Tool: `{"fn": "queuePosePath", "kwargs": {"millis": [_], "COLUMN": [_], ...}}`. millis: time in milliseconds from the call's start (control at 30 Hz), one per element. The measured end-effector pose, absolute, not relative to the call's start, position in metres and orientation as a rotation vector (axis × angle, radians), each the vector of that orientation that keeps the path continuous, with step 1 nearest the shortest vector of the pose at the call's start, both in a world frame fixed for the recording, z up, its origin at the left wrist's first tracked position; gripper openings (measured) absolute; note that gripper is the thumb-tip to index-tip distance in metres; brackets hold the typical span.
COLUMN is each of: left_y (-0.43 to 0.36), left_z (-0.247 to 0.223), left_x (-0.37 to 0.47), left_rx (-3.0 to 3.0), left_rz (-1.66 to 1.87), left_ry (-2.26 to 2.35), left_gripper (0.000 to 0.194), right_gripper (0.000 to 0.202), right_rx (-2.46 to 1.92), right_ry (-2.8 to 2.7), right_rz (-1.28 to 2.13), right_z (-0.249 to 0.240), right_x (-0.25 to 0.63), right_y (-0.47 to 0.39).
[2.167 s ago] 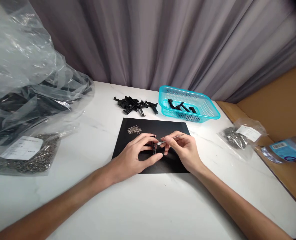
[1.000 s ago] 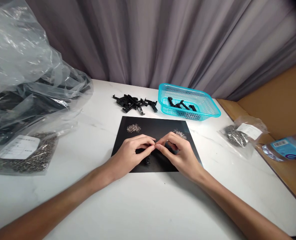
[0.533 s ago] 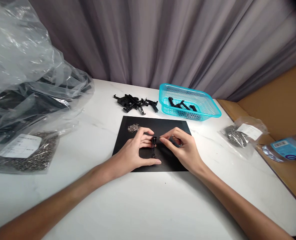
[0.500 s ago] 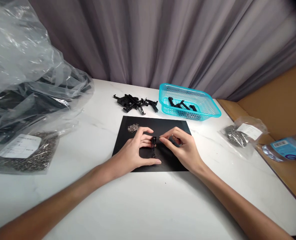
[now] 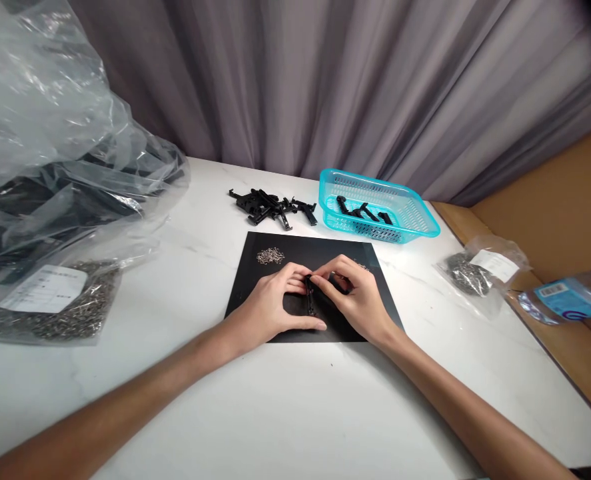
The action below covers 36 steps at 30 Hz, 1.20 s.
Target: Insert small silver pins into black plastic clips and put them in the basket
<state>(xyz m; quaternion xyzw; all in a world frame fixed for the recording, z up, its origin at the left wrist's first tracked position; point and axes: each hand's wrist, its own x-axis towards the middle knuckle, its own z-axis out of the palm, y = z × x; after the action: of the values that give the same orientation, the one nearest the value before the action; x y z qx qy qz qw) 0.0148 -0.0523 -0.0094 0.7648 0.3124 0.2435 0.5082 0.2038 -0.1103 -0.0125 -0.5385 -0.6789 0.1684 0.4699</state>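
My left hand (image 5: pixel 274 300) is curled around a narrow black plastic part (image 5: pixel 310 299), its fingers at the far end and its thumb by the near end. The part lies lengthwise away from me over a black mat (image 5: pixel 285 327). At the far end of the part, my right hand (image 5: pixel 355 293) is closed in a pinch; whatever sits between thumb and forefinger is too small to make out. On the mat beyond my left hand is a heap of small shiny metal pieces (image 5: pixel 270 255). More small metal pieces (image 5: pixel 361 266) show just past my right hand, partly covered.
Several black plastic parts (image 5: pixel 265 205) are piled behind the mat. A blue basket (image 5: pixel 428 223) holds more of them. Left stands a large clear bag (image 5: pixel 140 167), with a labelled bag of metal pieces (image 5: pixel 75 313) before it. Another small bag (image 5: pixel 470 275) lies right, near a cardboard box (image 5: pixel 545 193).
My right hand has moved left and its pinched fingertips now meet the far end of the black part. It has uncovered the metal pieces at the mat's right. My left hand keeps its hold.
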Motion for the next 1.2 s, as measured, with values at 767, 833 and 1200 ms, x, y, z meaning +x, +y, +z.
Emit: {"fn": "queuePosePath", "kwargs": {"millis": [767,833,1200], "left_y": [-0.056,-0.056,-0.056], "left_z": [-0.012,-0.012,-0.007], "left_x": [0.018,0.018,0.013], "left_rx": [1.918,1.933,1.909], "left_rz": [0.592,0.586,0.542], "left_ry": [0.775,0.779,0.749], "left_gripper": [0.074,0.074,0.066], "right_gripper": [0.010,0.010,0.010], "right_rx": [-1.352,-1.370,-1.435], "right_ry": [-1.843,-1.863,-1.753], "right_rz": [0.157,0.128,0.145], "right_z": [-0.027,-0.029,-0.029], "right_x": [0.201,0.200,0.197], "right_y": [-0.114,-0.114,-0.115]}}
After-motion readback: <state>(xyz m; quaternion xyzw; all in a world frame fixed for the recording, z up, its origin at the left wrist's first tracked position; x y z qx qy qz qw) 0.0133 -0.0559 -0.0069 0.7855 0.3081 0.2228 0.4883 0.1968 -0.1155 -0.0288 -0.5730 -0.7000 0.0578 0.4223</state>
